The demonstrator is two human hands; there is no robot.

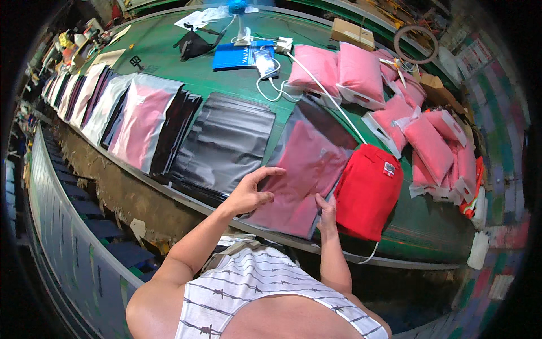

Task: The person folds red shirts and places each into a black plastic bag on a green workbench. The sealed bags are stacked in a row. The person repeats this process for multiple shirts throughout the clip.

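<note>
In front of me lies a frosted clear plastic bag (302, 181) with a folded pink-red garment showing through it. My left hand (253, 191) is over the bag's left side, thumb and forefinger spread apart with nothing gripped between them. At the bag's right edge, my right hand (326, 213) has its thumb on top and its fingers at the side, closed on the plastic. A folded bright red garment (370, 189) with a small white label sits just right of that hand. Left of the bag is a stack of dark grey plastic bags (226, 144).
Rows of bagged garments (138, 121) run along the green table's left edge. Plump pink packages (432, 147) are heaped at the right. Farther back are a blue box (240, 55), a phone (266, 63) with white cables, a small blue fan (237, 8) and a cardboard box (353, 34).
</note>
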